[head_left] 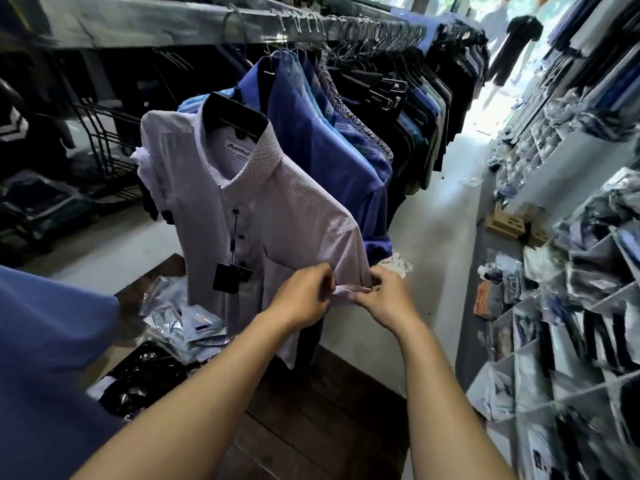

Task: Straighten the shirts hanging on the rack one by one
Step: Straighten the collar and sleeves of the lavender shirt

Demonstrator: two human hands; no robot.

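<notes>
Close together, arms outstretched, left hand (304, 296) and right hand (389, 301) in a pinch on the pale shirt's (277, 209) sleeve hem (350, 289).

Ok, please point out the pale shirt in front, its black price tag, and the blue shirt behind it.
pale shirt (294, 220): head view, on the chest cloth beside the buttons.
price tag (231, 277): head view, middle of the card.
blue shirt (311, 140): head view, cloth below the shoulder.
</notes>
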